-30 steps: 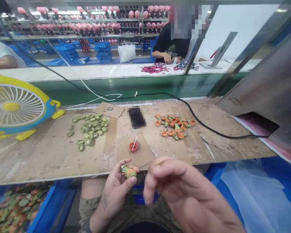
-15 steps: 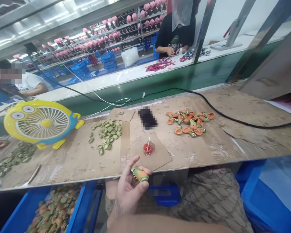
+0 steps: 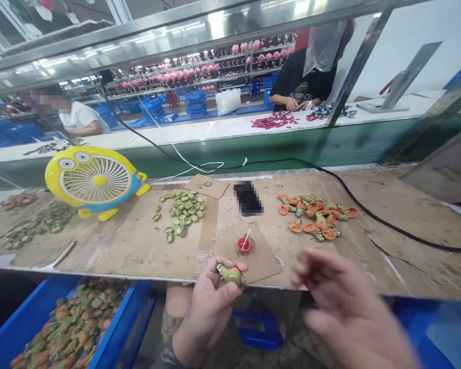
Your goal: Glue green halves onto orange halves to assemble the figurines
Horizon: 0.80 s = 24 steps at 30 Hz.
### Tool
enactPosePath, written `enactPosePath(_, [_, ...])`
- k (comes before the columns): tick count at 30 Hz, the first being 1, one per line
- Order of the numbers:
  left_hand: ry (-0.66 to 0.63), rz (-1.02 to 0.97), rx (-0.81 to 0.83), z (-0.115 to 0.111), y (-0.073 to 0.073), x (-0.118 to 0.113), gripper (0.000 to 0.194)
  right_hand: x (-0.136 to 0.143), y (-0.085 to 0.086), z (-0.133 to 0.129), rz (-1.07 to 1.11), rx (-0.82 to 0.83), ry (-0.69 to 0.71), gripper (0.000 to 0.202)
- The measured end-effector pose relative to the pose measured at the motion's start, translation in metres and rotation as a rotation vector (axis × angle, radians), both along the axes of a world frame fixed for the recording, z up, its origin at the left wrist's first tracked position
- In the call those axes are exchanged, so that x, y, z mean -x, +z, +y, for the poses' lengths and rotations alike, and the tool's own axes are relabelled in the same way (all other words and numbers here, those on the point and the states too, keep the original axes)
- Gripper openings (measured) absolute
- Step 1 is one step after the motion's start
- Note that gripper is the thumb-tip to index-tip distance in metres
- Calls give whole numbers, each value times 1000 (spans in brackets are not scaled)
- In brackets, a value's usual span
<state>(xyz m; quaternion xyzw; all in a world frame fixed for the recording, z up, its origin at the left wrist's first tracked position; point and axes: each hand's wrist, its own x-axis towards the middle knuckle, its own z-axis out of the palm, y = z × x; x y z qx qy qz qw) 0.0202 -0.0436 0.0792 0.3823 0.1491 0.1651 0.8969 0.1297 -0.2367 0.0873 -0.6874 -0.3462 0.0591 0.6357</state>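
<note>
One figure [image 3: 231, 274] in one grip
Left hand [image 3: 217, 292] closed around it; right hand [image 3: 340, 302] open, holding nothing visible, near one red cup [image 3: 244, 245].

Item: one head view, my only feed. Aim: forward and down, over the cardboard-covered bench [image 3: 125, 243]. Range: left hand [image 3: 215, 302] close at six o'clock, right hand [image 3: 353, 312] close at four; fan [image 3: 98, 180] farther, at nine; person in black [image 3: 305, 84] well beyond, between one and two. Tilt: far counter [image 3: 203, 132] rising toward two.
</note>
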Motion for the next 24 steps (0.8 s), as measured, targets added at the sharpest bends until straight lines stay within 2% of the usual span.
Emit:
enactPosePath(4, [-34, -51, 183, -5, 11, -4, 33, 14, -6, 31, -120, 87, 126, 57])
enactPosePath(8, [-96, -58, 228, -11, 8, -4, 43, 21, -6, 48, -192, 84, 181, 53])
enactPosePath(14, [-72, -36, 91, -17, 5, -3, 31, 11, 5, 53, -309, 55, 191, 36])
enactPosePath(19, [-169, 21, -127, 0, -3, 6, 42, 9, 10, 50, -378, 93, 230, 35])
enactPosePath(22, [-223, 33, -274, 8, -7, 6, 35, 10, 14, 47, -355, 144, 276, 29])
enactPosePath(24, [-240, 43, -280, 6, -7, 3, 29, 10, 18, 46, -336, 196, 287, 26])
